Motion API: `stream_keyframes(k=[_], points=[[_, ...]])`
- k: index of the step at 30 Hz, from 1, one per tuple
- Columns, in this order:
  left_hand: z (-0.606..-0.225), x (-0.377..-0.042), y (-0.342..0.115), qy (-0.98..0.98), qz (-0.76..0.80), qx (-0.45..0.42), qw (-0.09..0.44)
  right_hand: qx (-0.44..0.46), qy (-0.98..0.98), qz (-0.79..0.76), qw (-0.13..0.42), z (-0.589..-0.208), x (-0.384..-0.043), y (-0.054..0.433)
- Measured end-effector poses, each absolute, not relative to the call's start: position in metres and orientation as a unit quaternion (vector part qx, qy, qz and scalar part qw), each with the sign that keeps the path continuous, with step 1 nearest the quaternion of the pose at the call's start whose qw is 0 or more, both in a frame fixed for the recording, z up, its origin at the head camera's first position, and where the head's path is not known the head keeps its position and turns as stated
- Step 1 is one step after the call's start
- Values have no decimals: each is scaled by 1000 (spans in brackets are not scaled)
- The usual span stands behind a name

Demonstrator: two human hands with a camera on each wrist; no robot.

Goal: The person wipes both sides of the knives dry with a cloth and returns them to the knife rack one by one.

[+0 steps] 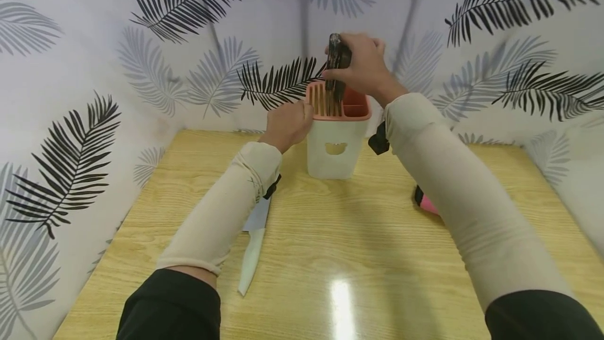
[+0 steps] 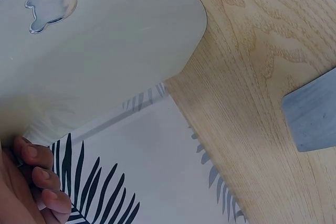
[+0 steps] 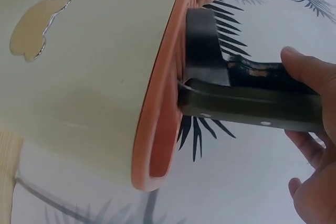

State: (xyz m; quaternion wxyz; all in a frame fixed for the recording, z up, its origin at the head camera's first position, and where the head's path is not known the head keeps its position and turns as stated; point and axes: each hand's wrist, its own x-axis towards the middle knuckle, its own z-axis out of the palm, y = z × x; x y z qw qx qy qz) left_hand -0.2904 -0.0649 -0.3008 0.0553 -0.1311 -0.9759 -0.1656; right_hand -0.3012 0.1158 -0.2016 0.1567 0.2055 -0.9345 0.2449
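Note:
A white knife holder (image 1: 325,133) with a salmon-coloured slotted top and a bear-shaped cutout stands at the back of the table. On its left side, my left hand (image 1: 290,122) holds it near the rim, with curled fingers (image 2: 44,179) beside the wall. My right hand (image 1: 365,64) grips a knife by its worn black handle (image 3: 268,74) above the slots. Part of that knife's blade (image 3: 205,43) shows above the top; the lower part is hidden inside. A second, dark olive riveted handle (image 3: 252,106) lies close alongside, partly behind my right fingers.
A knife with a white handle (image 1: 252,261) and broad blade (image 2: 315,111) lies on the wood-grain table (image 1: 302,277), partly under my left forearm. A pink and black object (image 1: 427,204) shows beside my right sleeve. Leaf-patterned cloth (image 1: 264,20) hangs behind the holder.

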Motion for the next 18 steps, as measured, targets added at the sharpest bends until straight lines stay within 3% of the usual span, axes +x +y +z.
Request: stream_keyframes(k=[18], points=[[-301,-289,-64,-975,-170,-133,55,197,-935,241,170,-207,-298,118]])
